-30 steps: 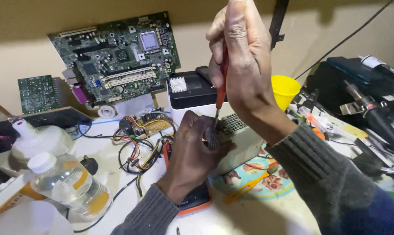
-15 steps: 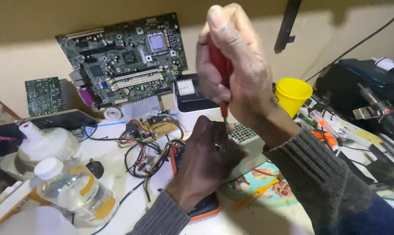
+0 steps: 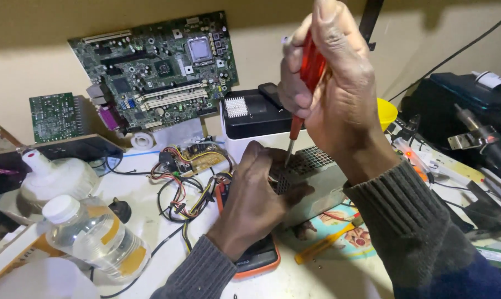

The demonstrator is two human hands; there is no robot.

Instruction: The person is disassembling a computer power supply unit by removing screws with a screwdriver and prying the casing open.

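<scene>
— Gripping anything with the right hand [image 3: 339, 105]?

— Yes, I've got it closed tight around the red handle of a screwdriver [image 3: 304, 88], held upright, the shaft pointing down toward 6 o'clock. The tip meets the perforated top of a grey metal power supply box [image 3: 317, 177] at the centre of the bench [image 3: 151, 232].

— And the left hand [image 3: 258, 194]?

— Curled over the box's near-left corner, fingers bent and pressing on the metal, thumb out to the right. It steadies the box rather than lifting it. An orange-edged device [image 3: 258, 260] lies under my wrist.

— What's around it?

— At 9 o'clock from the box, a tangle of coloured wires [image 3: 184, 188]. At 11 o'clock a green motherboard [image 3: 156, 72] leans on the wall. At 8 o'clock a clear plastic bottle [image 3: 92, 238] lies tilted. At 1 o'clock, behind my right wrist, a yellow cup [image 3: 386, 111].
</scene>
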